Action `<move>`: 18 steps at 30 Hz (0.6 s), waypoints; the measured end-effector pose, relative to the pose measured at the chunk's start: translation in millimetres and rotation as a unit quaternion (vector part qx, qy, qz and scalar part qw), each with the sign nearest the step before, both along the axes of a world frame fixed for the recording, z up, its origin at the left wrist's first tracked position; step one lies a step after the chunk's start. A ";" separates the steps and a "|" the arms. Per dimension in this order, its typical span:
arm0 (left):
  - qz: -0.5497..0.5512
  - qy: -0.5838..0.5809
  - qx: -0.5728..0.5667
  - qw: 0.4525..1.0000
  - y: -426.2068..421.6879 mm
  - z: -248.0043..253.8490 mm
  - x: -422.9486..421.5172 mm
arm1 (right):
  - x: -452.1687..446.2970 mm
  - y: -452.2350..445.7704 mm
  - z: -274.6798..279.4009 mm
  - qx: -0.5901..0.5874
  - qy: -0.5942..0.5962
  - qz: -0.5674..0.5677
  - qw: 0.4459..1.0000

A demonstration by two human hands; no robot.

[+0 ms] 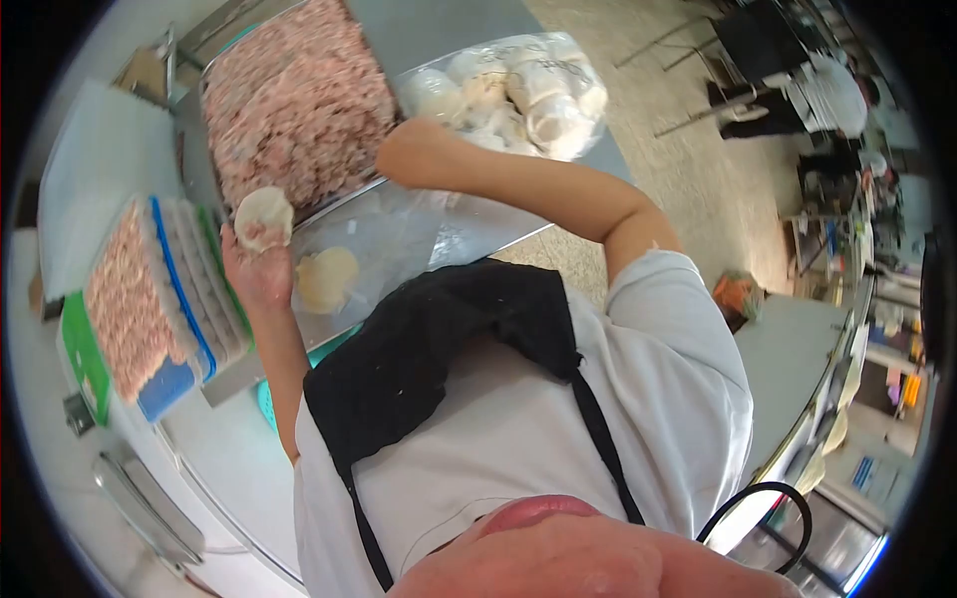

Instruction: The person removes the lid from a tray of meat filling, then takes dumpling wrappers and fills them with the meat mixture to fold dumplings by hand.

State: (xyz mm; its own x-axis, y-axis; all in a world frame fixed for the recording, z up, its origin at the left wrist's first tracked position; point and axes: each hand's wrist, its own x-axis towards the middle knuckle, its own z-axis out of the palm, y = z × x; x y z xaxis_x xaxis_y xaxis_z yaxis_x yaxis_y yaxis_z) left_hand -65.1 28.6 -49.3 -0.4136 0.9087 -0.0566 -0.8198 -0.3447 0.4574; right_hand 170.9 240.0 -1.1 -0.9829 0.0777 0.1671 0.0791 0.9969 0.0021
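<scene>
On the palm of my left hand rests a round dough wrapper with a little pinkish filling on it. The fingers are mostly hidden beneath the wrapper. My right hand is bent over at the right edge of a large tray of minced meat, and its fingers are out of sight. Close to that hand lies a clear plastic bag of pale, rounded pieces. Between my left hand and my apron, another round piece of dough lies on clear plastic sheeting over the metal table.
Left of my arm, stacked trays stand beside a tray surface covered in minced meat. A turquoise basket is partly hidden by my left arm. Farther right are a black chair and a person in white.
</scene>
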 end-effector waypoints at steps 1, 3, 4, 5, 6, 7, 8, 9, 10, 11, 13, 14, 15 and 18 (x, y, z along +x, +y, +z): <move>-0.016 0.001 0.003 1.000 4.0 7.0 6.3 | -2.9 -0.9 -10.4 -0.001 0.028 0.005 1.000; 0.097 0.026 -0.153 0.983 10.2 32.9 24.2 | -4.1 3.4 -17.4 0.000 0.056 -0.003 0.998; 0.110 0.027 -0.170 0.979 12.6 40.4 30.9 | -4.8 8.8 -16.3 -0.002 0.051 -0.006 0.999; 0.100 0.031 -0.169 0.980 9.4 35.3 26.5 | -5.2 13.3 -13.5 -0.005 0.046 -0.008 0.999; 0.068 0.019 -0.128 0.989 3.1 23.3 16.4 | -4.9 16.6 -7.4 -0.006 0.048 -0.018 0.999; 0.035 0.006 -0.089 0.995 -2.1 16.0 10.8 | -4.4 19.7 1.2 -0.024 0.023 -0.052 0.998; 0.026 0.010 -0.089 0.996 -4.7 15.6 11.9 | -3.8 23.0 5.7 -0.043 -0.002 -0.085 0.995; 0.042 0.009 -0.107 0.993 -5.9 17.2 13.6 | -4.6 25.0 0.8 -0.043 0.001 -0.095 0.995; 0.058 0.009 -0.123 0.991 -5.7 18.6 15.0 | -5.7 25.5 -9.0 -0.048 0.008 -0.101 0.994; 0.052 0.014 -0.121 0.991 -6.2 20.1 17.0 | -5.5 25.4 -16.0 -0.052 0.014 -0.105 0.993; 0.051 -0.005 -0.111 0.993 -9.1 19.7 21.5 | -2.9 10.2 -22.9 -0.044 0.044 -0.078 0.995; 0.055 -0.004 -0.110 0.992 -9.7 13.2 19.3 | -3.1 4.6 -23.7 -0.039 0.069 -0.043 0.996; 0.032 -0.016 -0.083 0.996 -10.1 5.9 15.6 | -3.5 6.4 -20.8 -0.039 0.070 -0.035 0.996; 0.098 -0.031 -0.135 0.985 -0.9 35.4 43.6 | -6.2 22.3 7.3 -0.035 0.018 -0.059 0.997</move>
State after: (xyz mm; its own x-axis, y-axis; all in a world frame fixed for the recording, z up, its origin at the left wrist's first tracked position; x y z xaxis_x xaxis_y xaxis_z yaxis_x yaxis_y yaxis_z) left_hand -21.5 27.7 -13.9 -0.5674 0.7601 -0.3167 -0.7791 -0.3711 0.5052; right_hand 164.8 262.3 6.2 -0.9596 0.2057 0.1920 0.1950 0.9781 -0.0731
